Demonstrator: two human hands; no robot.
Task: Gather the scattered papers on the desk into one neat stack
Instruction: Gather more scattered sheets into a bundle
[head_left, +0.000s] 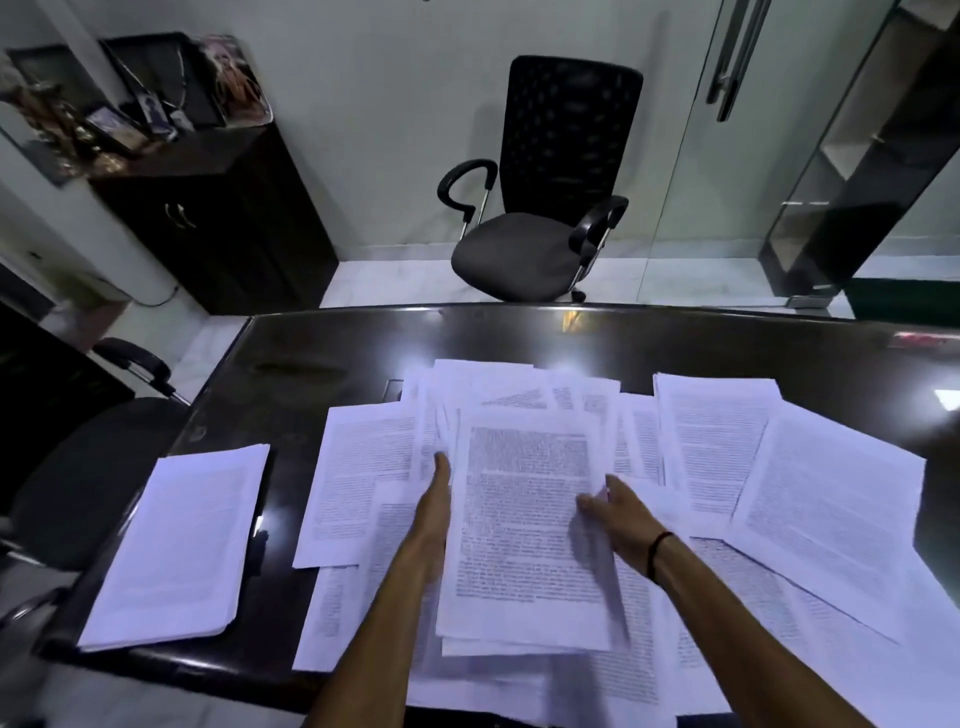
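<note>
left hand (434, 499) flat, fingers straight along left edge of centre sheaf (524, 525) | right hand (615, 506) pinching its right edge | loose papers (831, 504) spread around, lower frame | separate stack (176, 545) lower left | dark desk (571, 338)

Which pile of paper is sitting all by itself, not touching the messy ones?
The neat pile at the desk's left end. Dark desk shows all around it, while the other sheets overlap one another near the hands.

Both hands flank central sheaf (524, 525); left hand (434, 499) flat, right hand (618, 512) gripping edge.
</note>
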